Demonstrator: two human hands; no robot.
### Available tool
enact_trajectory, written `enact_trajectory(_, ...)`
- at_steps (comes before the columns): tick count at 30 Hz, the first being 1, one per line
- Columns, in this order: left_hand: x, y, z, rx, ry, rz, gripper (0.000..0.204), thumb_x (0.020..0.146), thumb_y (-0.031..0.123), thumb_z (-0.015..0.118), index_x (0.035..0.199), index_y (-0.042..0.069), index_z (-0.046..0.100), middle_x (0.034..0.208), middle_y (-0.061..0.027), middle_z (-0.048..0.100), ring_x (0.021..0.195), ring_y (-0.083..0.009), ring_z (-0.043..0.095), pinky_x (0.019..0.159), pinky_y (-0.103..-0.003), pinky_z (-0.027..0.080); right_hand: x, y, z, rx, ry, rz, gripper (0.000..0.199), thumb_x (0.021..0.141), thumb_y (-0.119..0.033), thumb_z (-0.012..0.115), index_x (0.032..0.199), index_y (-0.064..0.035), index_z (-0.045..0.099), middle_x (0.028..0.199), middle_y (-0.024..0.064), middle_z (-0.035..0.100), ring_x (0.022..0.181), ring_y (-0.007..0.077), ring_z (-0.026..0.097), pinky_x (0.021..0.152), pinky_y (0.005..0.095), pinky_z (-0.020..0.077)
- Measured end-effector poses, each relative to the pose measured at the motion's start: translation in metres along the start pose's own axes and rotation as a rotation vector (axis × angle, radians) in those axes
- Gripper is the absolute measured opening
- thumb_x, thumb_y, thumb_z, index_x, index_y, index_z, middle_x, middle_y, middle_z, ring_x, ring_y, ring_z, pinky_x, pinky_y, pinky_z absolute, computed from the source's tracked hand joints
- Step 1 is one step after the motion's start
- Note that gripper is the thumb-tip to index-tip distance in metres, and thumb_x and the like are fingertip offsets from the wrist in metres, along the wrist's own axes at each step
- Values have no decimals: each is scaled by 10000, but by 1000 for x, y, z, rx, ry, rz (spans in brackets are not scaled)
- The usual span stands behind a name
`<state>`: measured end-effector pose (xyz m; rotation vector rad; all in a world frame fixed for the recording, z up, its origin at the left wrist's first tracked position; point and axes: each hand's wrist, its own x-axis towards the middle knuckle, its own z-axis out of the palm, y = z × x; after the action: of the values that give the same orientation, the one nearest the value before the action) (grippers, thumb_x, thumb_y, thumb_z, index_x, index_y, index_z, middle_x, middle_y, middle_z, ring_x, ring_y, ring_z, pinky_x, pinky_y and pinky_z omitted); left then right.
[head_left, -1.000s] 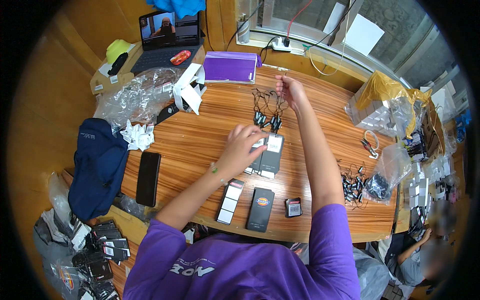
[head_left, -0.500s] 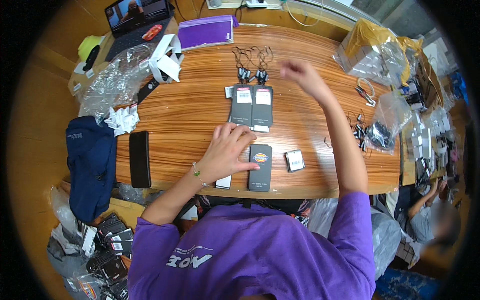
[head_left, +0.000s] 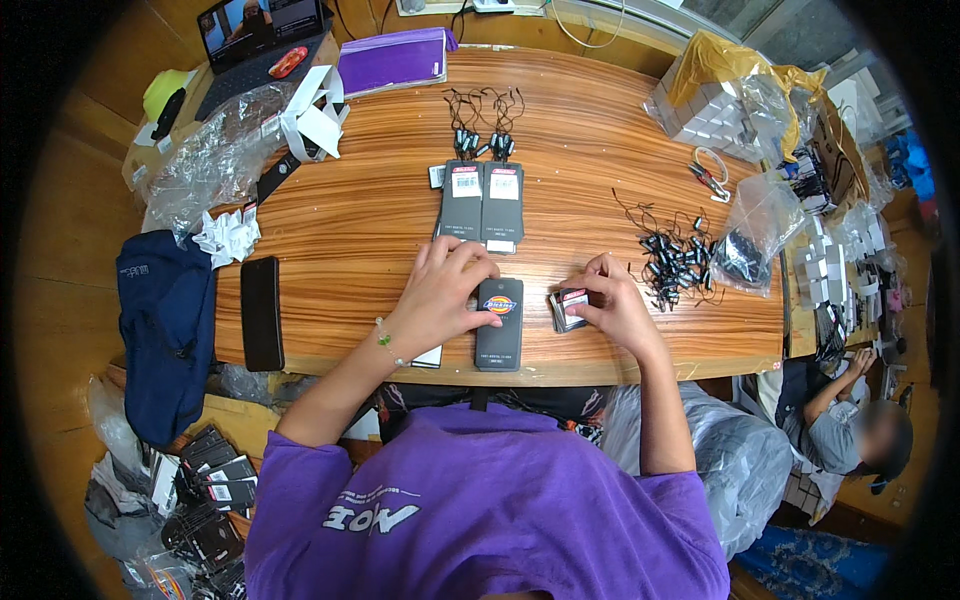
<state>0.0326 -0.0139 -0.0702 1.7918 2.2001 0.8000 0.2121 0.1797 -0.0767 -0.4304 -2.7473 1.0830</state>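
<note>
My left hand (head_left: 438,290) arches over the table's near side, fingers bent and apart. Its thumb tip touches the edge of a stack of dark grey hang tags (head_left: 499,340) with a logo on top. Part of a white card (head_left: 428,357) shows under the wrist. To the right, my right hand (head_left: 614,305) pinches the top of a small stack of cards (head_left: 562,312) between thumb and fingers; how many it grips is hidden. Farther back, two piles of strung hang tags (head_left: 462,205) lie side by side, their black cords (head_left: 485,105) pointing away.
Loose black cords (head_left: 675,262) lie right of my right hand, beside a clear bag (head_left: 745,250). Pliers (head_left: 710,178) and a bag of white boxes (head_left: 705,120) are behind. A black phone (head_left: 262,314), crumpled paper (head_left: 227,238) and a purple pouch (head_left: 392,62) occupy the left and back.
My right hand has come down from beside the far cords to the small card stack and pinched it. The left hand keeps its place by the grey tags. The whole view has shifted slightly.
</note>
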Motion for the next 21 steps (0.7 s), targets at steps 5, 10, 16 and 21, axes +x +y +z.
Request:
enact_trajectory(5,-5,11,-4,-880,-187,-432,255,802,-63,559,1050,-9,525,950,-118,624,866,-106,607,719,-200,491,-6,-6,-2,641,-44,265,191,768,-37,633,954,2,642,842,65,641,761,126,585,685,253,469)
enact_trajectory(10,-1,37,14,-1196,29,-369,298,803,-44,581,1091,-8,518,913,-99,628,859,-114,600,745,-210,490,0,-60,17,441,161,125,236,762,1,639,995,5,604,745,19,576,657,74,547,630,214,466)
enact_trajectory(16,2,32,20,-1132,119,-390,304,796,-43,592,1089,-13,517,932,-109,625,875,-128,603,765,-222,489,9,-18,5,669,568,159,180,765,-45,637,940,-17,606,690,44,535,614,79,509,544,223,415)
enact_trajectory(21,-2,29,21,-1123,107,-395,281,820,-19,572,1093,-5,506,921,-104,628,858,-119,603,752,-217,489,10,60,-43,-414,516,254,108,683,-83,668,780,-47,638,774,93,572,797,278,529,694,373,429)
